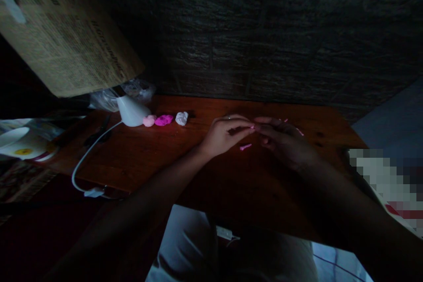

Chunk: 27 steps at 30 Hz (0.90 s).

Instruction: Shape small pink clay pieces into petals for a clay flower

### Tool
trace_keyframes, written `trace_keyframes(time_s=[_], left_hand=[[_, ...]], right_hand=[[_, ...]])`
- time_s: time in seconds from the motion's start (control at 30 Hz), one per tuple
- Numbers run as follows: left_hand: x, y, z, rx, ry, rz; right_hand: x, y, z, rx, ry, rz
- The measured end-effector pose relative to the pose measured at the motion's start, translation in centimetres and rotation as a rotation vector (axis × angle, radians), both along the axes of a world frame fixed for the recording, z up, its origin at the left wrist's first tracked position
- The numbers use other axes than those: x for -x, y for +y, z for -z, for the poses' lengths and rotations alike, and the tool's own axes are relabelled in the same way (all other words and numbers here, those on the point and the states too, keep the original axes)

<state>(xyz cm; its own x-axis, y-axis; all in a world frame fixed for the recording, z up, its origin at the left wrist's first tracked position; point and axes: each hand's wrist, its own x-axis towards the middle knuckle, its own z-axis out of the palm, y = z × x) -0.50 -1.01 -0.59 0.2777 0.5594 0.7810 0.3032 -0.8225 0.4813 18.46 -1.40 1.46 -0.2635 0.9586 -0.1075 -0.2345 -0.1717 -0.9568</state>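
Note:
My left hand and my right hand meet fingertip to fingertip above the wooden table. Between their pinched fingers shows a tiny bit of a pink piece; its material is hard to tell in the dim light. A ring is on a left finger. Just below the fingertips lies a thin pink strip. More pink bits lie beyond my right hand, partly hidden by it. To the left, a pale pink lump, a magenta lump and a crumpled white lump sit in a row.
A white lamp base with a newsprint-patterned shade stands at the left, its white cord hanging over the table edge. Behind it is a clear plastic bag. A paper cup is far left. A dark brick wall backs the table.

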Motion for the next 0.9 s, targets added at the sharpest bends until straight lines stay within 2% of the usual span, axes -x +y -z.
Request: trace_keyframes(time_s=[0.27, 0.7, 0.9], left_hand=[[-0.08, -0.32, -0.02, 0.151, 0.004, -0.061], [0.29, -0.37, -0.42, 0.172, 0.063, -0.067], [0.41, -0.22, -0.35, 0.236, -0.001, -0.026]], right_hand=[[0.28, 0.02, 0.15, -0.031, -0.018, 0.011], [0.01, -0.03, 0.3, -0.053, -0.059, -0.015], [0.04, -0.15, 0.11, -0.05, -0.083, 0.0]])
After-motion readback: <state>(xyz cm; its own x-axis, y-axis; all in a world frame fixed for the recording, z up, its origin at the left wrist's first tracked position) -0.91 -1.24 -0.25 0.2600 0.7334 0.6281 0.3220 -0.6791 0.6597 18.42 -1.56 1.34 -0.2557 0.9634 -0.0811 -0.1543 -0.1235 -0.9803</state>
